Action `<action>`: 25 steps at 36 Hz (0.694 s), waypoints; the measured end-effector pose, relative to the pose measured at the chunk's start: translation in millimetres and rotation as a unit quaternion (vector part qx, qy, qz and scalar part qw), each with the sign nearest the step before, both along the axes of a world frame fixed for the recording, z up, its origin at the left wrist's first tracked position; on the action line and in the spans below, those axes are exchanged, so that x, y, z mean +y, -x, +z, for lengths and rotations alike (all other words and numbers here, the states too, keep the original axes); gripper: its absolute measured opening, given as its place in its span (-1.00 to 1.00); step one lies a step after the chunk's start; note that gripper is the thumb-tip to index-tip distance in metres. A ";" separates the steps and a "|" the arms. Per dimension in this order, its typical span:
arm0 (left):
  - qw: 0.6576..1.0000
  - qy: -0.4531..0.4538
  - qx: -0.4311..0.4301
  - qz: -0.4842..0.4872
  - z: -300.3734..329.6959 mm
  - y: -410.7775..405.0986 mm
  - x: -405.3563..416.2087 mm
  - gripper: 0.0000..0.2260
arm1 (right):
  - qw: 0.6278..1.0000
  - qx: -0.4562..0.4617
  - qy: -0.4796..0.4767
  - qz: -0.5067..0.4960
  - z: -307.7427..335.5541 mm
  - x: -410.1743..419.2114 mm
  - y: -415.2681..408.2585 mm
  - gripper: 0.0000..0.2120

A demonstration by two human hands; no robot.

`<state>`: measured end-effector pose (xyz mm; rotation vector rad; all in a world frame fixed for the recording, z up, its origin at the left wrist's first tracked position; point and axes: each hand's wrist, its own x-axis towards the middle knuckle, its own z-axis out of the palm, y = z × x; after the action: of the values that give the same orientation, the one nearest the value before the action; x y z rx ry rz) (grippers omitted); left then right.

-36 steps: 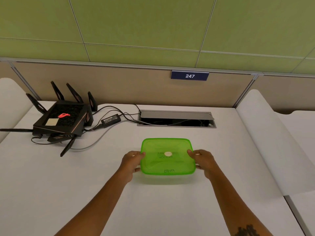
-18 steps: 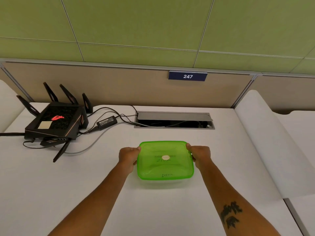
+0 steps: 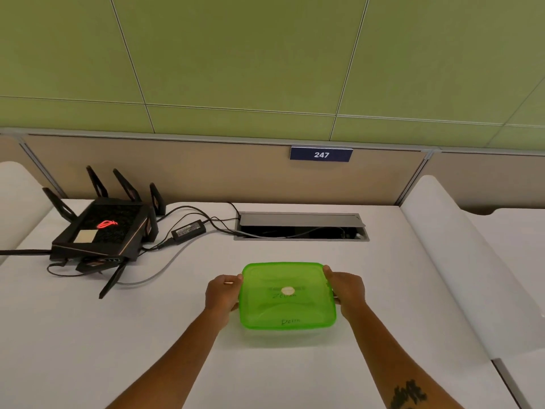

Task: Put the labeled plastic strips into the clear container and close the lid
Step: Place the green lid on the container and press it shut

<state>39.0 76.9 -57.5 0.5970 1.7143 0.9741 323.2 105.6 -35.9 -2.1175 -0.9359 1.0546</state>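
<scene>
Both my hands grip the green lid: left hand (image 3: 221,293) and right hand (image 3: 348,289) at opposite edges of the container (image 3: 287,332), mid-surface; I should press evenly until the rim seats

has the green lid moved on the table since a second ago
No clear move. The green lid sits just as far in front of the cable hatch, held by the left hand and right hand; only the camera shifted.
</scene>
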 end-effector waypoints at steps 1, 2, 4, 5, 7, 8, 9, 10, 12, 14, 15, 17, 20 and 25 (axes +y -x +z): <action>1.000 0.005 -0.002 -0.014 1.4 1.4 -6.7 -0.80 | 1.000 0.024 0.003 -0.007 -1.7 -7.0 -2.5 -0.52; 1.000 0.009 -0.003 -0.030 2.1 2.9 -14.1 -0.82 | 0.999 0.050 -0.001 -0.017 -4.5 -14.8 -4.9 -0.58; 0.998 0.010 0.005 -0.056 0.2 6.6 -30.1 -0.87 | 0.996 0.089 -0.010 -0.025 -10.4 -31.3 -8.8 -0.73; 0.998 0.006 0.009 -0.065 -1.4 8.6 -38.0 -0.90 | 0.994 0.102 -0.011 -0.026 -12.8 -38.7 -10.0 -0.77; 0.997 -0.003 0.012 -0.075 -3.8 10.8 -51.4 -0.93 | 0.993 0.112 -0.007 -0.033 -16.2 -48.8 -11.3 -0.84; 0.997 -0.008 0.011 -0.077 -4.2 10.7 -56.0 -0.94 | 0.993 0.116 -0.007 -0.037 -16.8 -51.7 -10.9 -0.86; 0.997 -0.013 0.010 -0.076 -4.0 10.0 -59.1 -0.95 | 0.992 0.120 -0.010 -0.039 -16.5 -53.7 -9.7 -0.88; 0.997 -0.020 0.009 -0.074 -3.4 8.5 -60.4 -0.94 | 0.992 0.120 -0.017 -0.040 -16.0 -55.1 -7.8 -0.90; 0.997 -0.032 0.020 -0.066 -2.8 5.7 -59.6 -0.92 | 0.994 0.103 -0.030 -0.036 -14.2 -56.3 -3.1 -0.90; 0.997 -0.035 0.034 -0.053 -3.3 5.7 -55.9 -0.91 | 0.995 0.091 -0.034 -0.029 -12.6 -54.6 2.1 -0.88; 0.998 -0.036 0.037 -0.047 -3.6 7.3 -53.1 -0.90 | 0.995 0.091 -0.034 -0.025 -11.9 -52.8 4.8 -0.88; 0.998 -0.038 0.039 -0.041 -4.6 13.1 -45.9 -0.90 | 0.995 0.089 -0.036 -0.017 -11.0 -47.1 10.2 -0.86; 0.998 -0.036 0.041 -0.041 -4.7 25.2 -33.3 -0.92 | 0.995 0.084 -0.045 -0.006 -9.5 -35.9 19.2 -0.83; 0.998 -0.042 0.046 -0.031 -5.3 44.2 -7.8 -0.92 | 0.995 0.084 -0.045 0.011 -4.9 -12.2 38.8 -0.81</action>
<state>-5.2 69.1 -62.8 0.7550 1.7312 0.9929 284.4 93.5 -40.8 -1.9174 -0.9099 1.1587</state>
